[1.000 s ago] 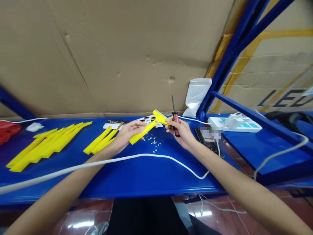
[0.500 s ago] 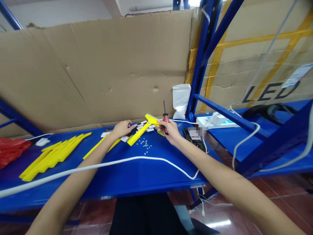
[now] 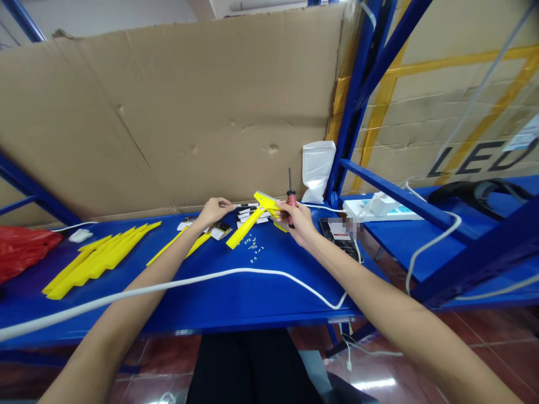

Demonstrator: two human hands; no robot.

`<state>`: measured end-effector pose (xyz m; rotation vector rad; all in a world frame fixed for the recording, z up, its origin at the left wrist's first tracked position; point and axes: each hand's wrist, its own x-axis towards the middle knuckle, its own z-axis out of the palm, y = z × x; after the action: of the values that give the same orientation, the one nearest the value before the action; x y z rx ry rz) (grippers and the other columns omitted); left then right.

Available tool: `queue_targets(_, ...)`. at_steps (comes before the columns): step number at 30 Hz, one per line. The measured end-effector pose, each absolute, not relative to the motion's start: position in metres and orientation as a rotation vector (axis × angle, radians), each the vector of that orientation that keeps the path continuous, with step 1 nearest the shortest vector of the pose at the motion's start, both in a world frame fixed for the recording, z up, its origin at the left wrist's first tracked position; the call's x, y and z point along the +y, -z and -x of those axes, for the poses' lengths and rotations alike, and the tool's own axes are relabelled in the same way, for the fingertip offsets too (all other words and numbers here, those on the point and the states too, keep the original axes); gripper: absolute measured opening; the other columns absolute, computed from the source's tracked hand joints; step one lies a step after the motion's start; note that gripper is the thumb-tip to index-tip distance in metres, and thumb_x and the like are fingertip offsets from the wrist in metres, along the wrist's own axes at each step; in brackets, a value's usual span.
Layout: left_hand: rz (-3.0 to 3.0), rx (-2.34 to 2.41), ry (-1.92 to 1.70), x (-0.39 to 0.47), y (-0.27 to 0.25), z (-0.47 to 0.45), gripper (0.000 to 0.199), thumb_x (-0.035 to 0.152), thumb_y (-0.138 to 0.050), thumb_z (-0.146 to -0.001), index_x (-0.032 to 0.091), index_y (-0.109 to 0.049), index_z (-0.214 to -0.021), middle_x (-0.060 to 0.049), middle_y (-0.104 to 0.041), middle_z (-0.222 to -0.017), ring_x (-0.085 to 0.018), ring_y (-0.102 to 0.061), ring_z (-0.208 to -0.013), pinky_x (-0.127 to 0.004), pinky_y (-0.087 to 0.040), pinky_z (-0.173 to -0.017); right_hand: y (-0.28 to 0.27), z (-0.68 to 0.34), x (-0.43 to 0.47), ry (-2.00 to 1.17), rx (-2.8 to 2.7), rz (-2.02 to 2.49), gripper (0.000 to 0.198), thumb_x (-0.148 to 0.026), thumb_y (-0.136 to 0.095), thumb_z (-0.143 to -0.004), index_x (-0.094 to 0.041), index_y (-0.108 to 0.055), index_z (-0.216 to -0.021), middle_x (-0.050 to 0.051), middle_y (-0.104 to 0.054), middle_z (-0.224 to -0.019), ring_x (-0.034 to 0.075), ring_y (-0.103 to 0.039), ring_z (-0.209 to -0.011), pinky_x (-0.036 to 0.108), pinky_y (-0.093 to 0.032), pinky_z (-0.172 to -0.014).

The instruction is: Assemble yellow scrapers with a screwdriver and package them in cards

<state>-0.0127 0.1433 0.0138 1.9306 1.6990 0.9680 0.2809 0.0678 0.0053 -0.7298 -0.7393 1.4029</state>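
Note:
My right hand (image 3: 300, 223) is closed around a screwdriver (image 3: 291, 197) with a red and black handle, its shaft pointing up. The same hand also grips a yellow T-shaped scraper (image 3: 246, 227), whose handle slants down to the left. My left hand (image 3: 215, 211) is pinched at the end of a small black-and-white box (image 3: 247, 205) by the back of the shelf. More such boxes (image 3: 259, 216) lie stacked just below it, partly behind the scraper. Loose screws and nuts (image 3: 252, 247) are scattered on the blue shelf (image 3: 252, 303) beneath the scraper.
A row of yellow scraper handles (image 3: 99, 261) lies at left, beside a red plastic bag (image 3: 25, 249). A white cable (image 3: 189, 280) crosses in front of my forearms. At right are a phone (image 3: 339, 233), a white pouch (image 3: 318, 168), a power strip (image 3: 379, 209) and a blue post (image 3: 357, 101).
My left hand has moved up and back, its fingertips now on a small box at the rear of the stack. My right hand keeps the scraper and screwdriver. The view has shifted slightly.

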Motion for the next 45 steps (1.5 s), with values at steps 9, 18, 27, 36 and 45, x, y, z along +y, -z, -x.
queue_targets(9, -1.788, 1.639, -1.053, 0.147, -0.006, 0.008, 0.048, 0.061, -0.087, -0.081, 0.014, -0.083, -0.094, -0.014, -0.083, -0.088, -0.026, -0.075, -0.078, -0.035, -0.055, -0.073, -0.007, -0.282, 0.07, -1.365, -0.717, 0.747, 0.033, -0.02, -0.098, -0.071, -0.019, -0.067, -0.082, -0.002, -0.069, -0.073, 0.009, -0.063, -0.06, 0.018, -0.056, -0.047)
queue_targets(18, -1.61, 1.555, -1.091, 0.151, -0.005, -0.001, 0.033, 0.034, -0.095, -0.077, 0.012, -0.076, -0.093, -0.015, -0.082, -0.085, -0.025, -0.079, -0.081, -0.036, -0.063, -0.076, -0.008, -0.283, 0.071, -1.35, -0.688, 0.763, 0.025, -0.018, -0.094, -0.074, -0.017, -0.07, -0.082, 0.0, -0.069, -0.074, 0.009, -0.063, -0.061, 0.017, -0.056, -0.045)
queue_targets(27, -1.862, 1.516, -0.969, 0.15, -0.006, 0.004, 0.042, 0.045, -0.093, -0.073, 0.014, -0.082, -0.099, -0.016, -0.085, -0.101, -0.031, -0.08, -0.096, -0.043, -0.062, -0.09, -0.011, -0.285, 0.07, -1.352, -0.666, 0.797, 0.024, -0.014, -0.093, -0.078, -0.016, -0.07, -0.083, 0.0, -0.069, -0.07, 0.009, -0.061, -0.056, 0.016, -0.055, -0.047)
queue_targets(36, -2.294, 1.527, -0.948, 0.137, -0.017, -0.006, 0.02, 0.04, -0.077, -0.091, 0.024, -0.088, -0.095, -0.012, -0.087, -0.108, -0.035, -0.078, -0.106, -0.044, -0.055, -0.102, -0.013, -0.287, 0.069, -1.348, -0.638, 0.801, 0.019, -0.011, -0.09, -0.08, -0.016, -0.072, -0.081, -0.001, -0.068, -0.069, 0.009, -0.061, -0.059, 0.016, -0.056, -0.047)
queue_targets(45, -2.229, 1.352, -1.433, 0.08, -0.035, 0.023, 0.035, 0.048, -0.077, -0.097, 0.019, -0.086, -0.114, -0.012, -0.086, -0.121, -0.028, -0.08, -0.108, -0.042, -0.06, -0.105, -0.013, -0.285, 0.067, -1.426, -0.607, 0.754, 0.018, -0.011, -0.089, -0.081, -0.015, -0.072, -0.083, 0.001, -0.066, -0.065, 0.009, -0.059, -0.056, 0.016, -0.052, -0.046)
